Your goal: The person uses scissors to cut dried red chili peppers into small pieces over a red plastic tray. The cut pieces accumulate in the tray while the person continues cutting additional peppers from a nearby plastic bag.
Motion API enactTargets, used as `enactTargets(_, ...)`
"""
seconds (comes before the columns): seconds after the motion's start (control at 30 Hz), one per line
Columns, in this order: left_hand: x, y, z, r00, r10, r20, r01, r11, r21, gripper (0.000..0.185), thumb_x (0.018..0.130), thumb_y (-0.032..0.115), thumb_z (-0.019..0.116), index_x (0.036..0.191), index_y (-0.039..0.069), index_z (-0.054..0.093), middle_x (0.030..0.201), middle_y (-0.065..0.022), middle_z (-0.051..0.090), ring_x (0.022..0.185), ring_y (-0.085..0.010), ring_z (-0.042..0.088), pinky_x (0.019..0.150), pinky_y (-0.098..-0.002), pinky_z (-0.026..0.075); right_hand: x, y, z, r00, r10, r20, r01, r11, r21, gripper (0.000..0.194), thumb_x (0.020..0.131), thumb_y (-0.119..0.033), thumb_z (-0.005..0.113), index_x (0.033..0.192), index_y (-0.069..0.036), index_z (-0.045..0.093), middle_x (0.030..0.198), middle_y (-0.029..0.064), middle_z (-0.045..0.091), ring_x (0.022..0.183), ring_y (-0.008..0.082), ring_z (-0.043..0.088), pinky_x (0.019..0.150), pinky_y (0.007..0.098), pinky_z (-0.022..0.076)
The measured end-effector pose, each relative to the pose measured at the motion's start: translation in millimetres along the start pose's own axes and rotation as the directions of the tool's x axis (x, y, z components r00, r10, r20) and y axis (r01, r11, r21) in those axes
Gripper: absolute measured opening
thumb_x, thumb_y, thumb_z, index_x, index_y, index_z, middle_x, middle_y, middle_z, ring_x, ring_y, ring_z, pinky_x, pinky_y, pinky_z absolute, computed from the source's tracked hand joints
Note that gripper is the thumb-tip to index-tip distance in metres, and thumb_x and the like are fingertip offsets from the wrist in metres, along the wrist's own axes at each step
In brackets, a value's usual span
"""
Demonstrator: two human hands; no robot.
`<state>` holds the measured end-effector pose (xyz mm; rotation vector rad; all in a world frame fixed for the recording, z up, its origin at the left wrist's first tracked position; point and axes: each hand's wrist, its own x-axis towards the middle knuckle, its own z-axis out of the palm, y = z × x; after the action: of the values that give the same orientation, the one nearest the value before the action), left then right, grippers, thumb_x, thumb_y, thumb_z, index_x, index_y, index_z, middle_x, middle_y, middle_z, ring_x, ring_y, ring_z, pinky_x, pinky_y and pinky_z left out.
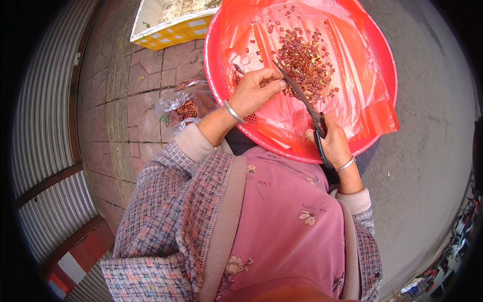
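Observation:
My right hand [336, 141] grips the black handles of a pair of scissors [303, 96], whose dark blades point up and left and look nearly closed. Beside the blades, my left hand [258, 88] has thumb and fingers pinched together; whether a chili is held between them is hidden. Past the blades lies a heap of cut dried red chilies [303, 56] with pale seeds scattered about. The heap rests on a red plastic sheet [354, 87] spread in a round pink-red perforated basket [390, 71] on my lap. A few whole dried chilies [237, 71] show behind my left hand.
Left of the basket, a clear plastic bag [205, 96] with dried chilies sits on the paving [143, 109]. Farther up stands a white foam box [173, 28] with yellow checked tape. A corrugated metal shutter [45, 94] borders the left; grey pavement [422, 113] lies right.

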<state>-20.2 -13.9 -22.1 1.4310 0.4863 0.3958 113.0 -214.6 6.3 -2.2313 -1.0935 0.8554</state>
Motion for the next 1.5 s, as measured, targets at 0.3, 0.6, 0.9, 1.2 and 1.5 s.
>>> enactTargets(0.3, -2.4, 3.9, -12.0, 0.997, -0.057, 0.05, 0.05, 0.992, 0.119, 0.01, 0.089, 0.011, 0.058, 0.093, 0.002, 0.06, 0.083, 0.0045, 0.056, 0.078, -0.0031, 0.051, 0.071, -0.0203, 0.042, 0.2, 1.4, -0.1, 1.0, -0.013, 0.003, 0.013, 1.0, -0.018, 0.053, 0.071, -0.037, 0.078, 0.097, 0.002, 0.051, 0.078, 0.0178, 0.063, 0.075, 0.0349, 0.065, 0.064, 0.0398, 0.0501)
enactTargets(0.6, -4.9, 15.2, -11.4, 0.992, -0.123, 0.006, 0.122, 0.987, 0.107, 0.012, 0.087, 0.015, 0.059, 0.084, 0.003, 0.059, 0.073, 0.0024, 0.056, 0.068, -0.0044, 0.051, 0.063, -0.022, 0.044, 0.0, 4.7, 0.4, 0.999, -0.028, 0.024, 0.028, 1.0, -0.007, 0.054, 0.074, -0.04, 0.075, 0.099, 0.001, 0.05, 0.081, 0.0197, 0.064, 0.079, 0.0376, 0.065, 0.065, 0.0413, 0.0507)
enactTargets(0.9, -4.1, 13.9, -9.9, 0.993, -0.121, 0.005, 0.12, 0.99, 0.068, 0.012, 0.087, 0.014, 0.059, 0.084, 0.003, 0.058, 0.072, 0.0029, 0.055, 0.067, -0.0045, 0.05, 0.063, -0.0221, 0.044, 0.6, 3.2, -0.9, 0.999, -0.031, 0.018, 0.032, 0.998, -0.061, 0.055, 0.074, -0.041, 0.075, 0.099, 0.001, 0.05, 0.083, 0.0188, 0.065, 0.08, 0.0368, 0.066, 0.066, 0.041, 0.0513)
enactTargets(1.2, -4.6, 12.5, -12.9, 0.993, -0.101, 0.069, 0.093, 0.989, 0.113, 0.011, 0.088, 0.013, 0.057, 0.087, 0.002, 0.058, 0.073, 0.0024, 0.054, 0.068, -0.0047, 0.051, 0.064, -0.0218, 0.044, 0.6, 5.6, 2.9, 0.999, -0.046, -0.017, 0.046, 0.999, 0.013, 0.047, 0.073, -0.036, 0.075, 0.091, -0.001, 0.05, 0.072, 0.0158, 0.057, 0.068, 0.0297, 0.06, 0.061, 0.038, 0.0465)
enactTargets(1.5, -2.8, 9.8, -9.0, 0.988, -0.148, 0.055, 0.145, 0.988, 0.053, 0.014, 0.09, 0.015, 0.057, 0.092, 0.001, 0.06, 0.074, 0.0003, 0.059, 0.062, -0.006, 0.054, 0.059, -0.0213, 0.046, 4.0, 13.5, 6.9, 0.999, -0.03, 0.01, 0.03, 0.998, 0.053, 0.052, 0.073, -0.04, 0.077, 0.09, 0.001, 0.049, 0.072, 0.0193, 0.061, 0.069, 0.0372, 0.063, 0.059, 0.0411, 0.0477)
